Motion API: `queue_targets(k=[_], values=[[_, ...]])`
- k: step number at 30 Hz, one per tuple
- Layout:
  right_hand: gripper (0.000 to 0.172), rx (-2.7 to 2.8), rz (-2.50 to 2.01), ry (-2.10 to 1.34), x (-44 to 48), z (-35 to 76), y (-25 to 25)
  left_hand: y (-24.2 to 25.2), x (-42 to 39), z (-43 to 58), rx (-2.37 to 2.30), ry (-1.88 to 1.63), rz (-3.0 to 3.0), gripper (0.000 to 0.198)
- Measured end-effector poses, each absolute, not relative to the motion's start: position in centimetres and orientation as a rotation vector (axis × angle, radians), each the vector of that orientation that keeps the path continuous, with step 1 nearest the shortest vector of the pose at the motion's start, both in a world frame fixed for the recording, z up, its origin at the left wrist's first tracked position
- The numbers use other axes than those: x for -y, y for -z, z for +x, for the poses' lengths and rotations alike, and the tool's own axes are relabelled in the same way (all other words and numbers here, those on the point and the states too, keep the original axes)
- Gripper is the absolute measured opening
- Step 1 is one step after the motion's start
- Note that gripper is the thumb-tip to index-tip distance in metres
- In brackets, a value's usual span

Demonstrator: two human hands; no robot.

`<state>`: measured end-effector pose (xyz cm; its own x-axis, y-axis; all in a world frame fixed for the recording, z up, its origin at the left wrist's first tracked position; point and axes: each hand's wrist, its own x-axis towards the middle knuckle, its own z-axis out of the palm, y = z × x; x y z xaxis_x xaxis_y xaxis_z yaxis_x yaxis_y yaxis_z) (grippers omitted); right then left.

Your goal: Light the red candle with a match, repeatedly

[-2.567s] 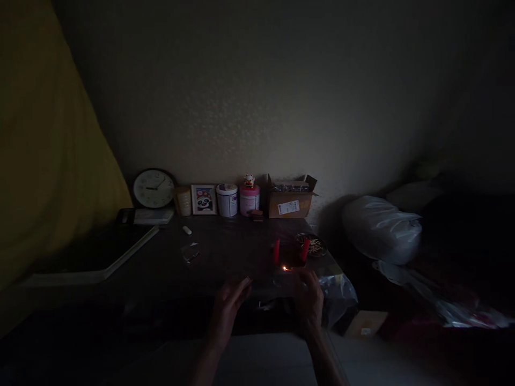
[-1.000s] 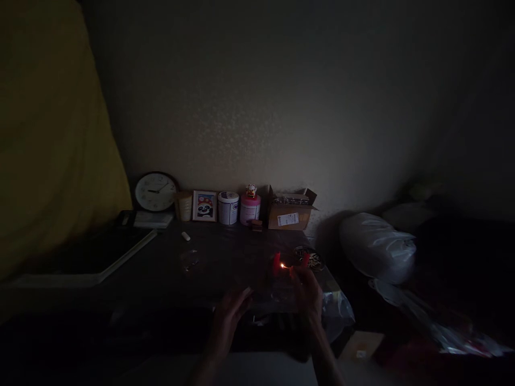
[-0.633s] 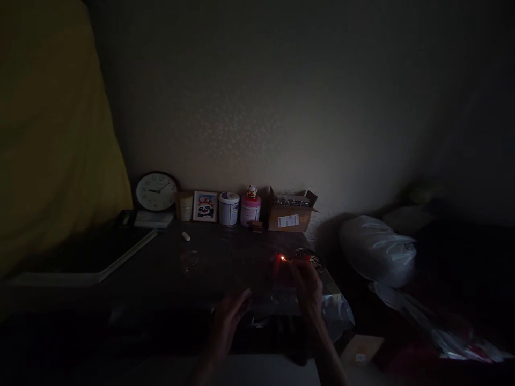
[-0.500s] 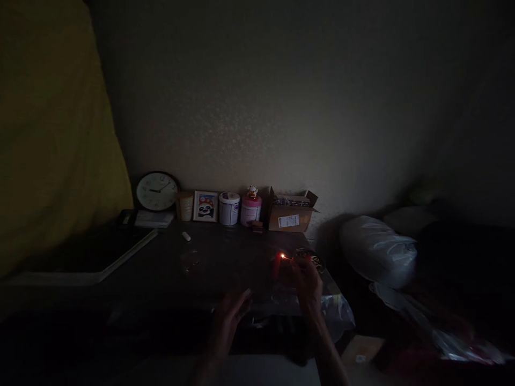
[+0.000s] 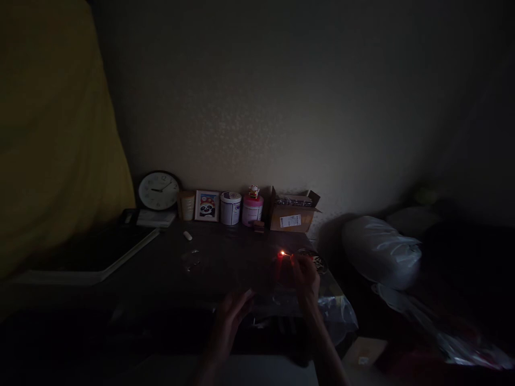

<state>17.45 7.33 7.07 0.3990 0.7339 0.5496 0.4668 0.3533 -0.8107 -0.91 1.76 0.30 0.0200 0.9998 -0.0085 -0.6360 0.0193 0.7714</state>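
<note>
Though it's very dark, right hand [image 5: 306,276] pinches a lit match [image 5: 283,253], stick running left from the hand, flame end just beside the red candle [image 5: 279,264] on the surface [image 5: 225,257]; left hand [image 5: 233,317] open, nearer, empty.

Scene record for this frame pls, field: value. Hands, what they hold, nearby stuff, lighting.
lighting: very dark; the flame is the brightest spot
right hand: fingers pinched on a lit match, flame close to the top of a red candle
left hand: open, holds nothing, above the near table edge
beside right hand: dish, contents unclear
back row by wall: clock, panda picture, white tin, pink jar, cardboard box
</note>
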Motion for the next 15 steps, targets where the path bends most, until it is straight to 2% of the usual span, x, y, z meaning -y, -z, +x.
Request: queue_targets(k=[15], values=[[0.032, 1.188, -1.32, -0.311, -8.06, 16.95, -6.59, -0.84, -1.43, -1.03, -0.68, -1.434, 0.718, 0.027]])
